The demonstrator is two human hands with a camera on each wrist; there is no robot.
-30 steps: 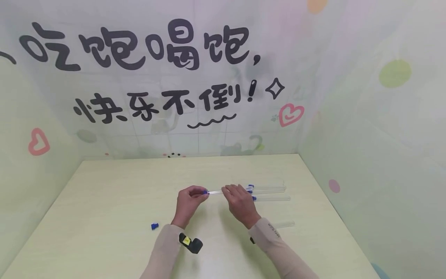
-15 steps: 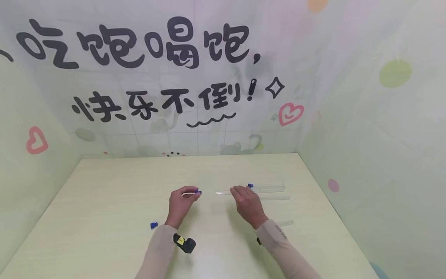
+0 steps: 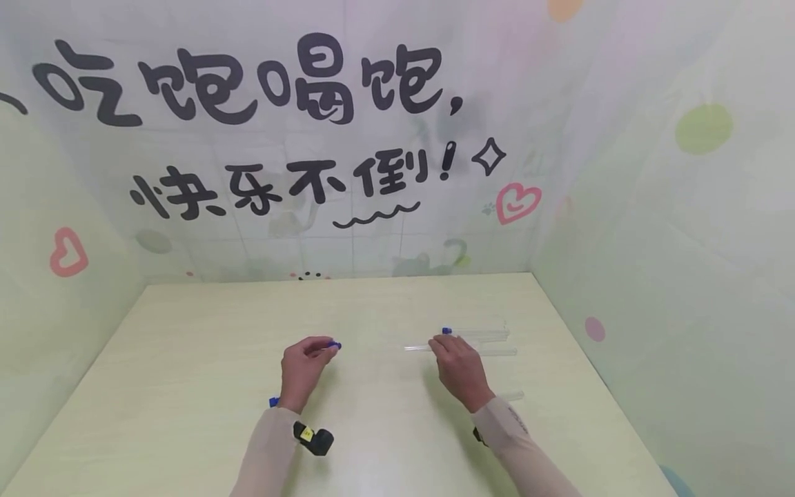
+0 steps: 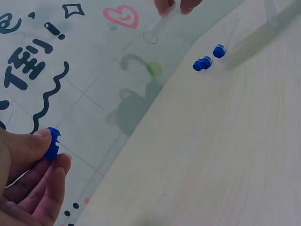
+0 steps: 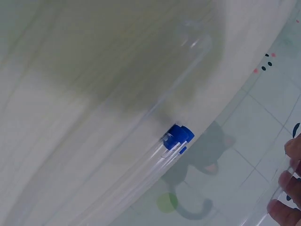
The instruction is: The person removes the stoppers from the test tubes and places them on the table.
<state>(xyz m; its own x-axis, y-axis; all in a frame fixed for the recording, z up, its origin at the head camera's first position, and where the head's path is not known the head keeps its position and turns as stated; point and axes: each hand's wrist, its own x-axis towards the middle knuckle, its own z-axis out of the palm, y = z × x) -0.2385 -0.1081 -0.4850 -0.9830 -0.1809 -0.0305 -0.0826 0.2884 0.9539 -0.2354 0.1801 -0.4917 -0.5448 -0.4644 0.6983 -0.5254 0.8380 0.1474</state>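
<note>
My left hand point(image 3: 302, 369) pinches a small blue cap point(image 4: 53, 143) between thumb and fingers, above the table. A short way to the right, my right hand point(image 3: 461, 366) holds a clear test tube point(image 3: 417, 348). The tube's bare end points left toward the cap, with a gap between them. In the left wrist view, that end of the tube shows an open round rim. A second blue cap point(image 3: 274, 402) lies on the table, partly hidden by my left wrist.
Several clear tubes with blue caps point(image 4: 218, 51) lie side by side behind my right hand. Another clear tube point(image 3: 514, 395) lies nearer, partly covered by my right forearm. Patterned sheets point(image 3: 373, 255) stand behind and beside the pale table point(image 3: 205, 331).
The blue cap has come off the tube's left end. My left hand has moved left with the cap, and my right hand has moved right with the tube.
</note>
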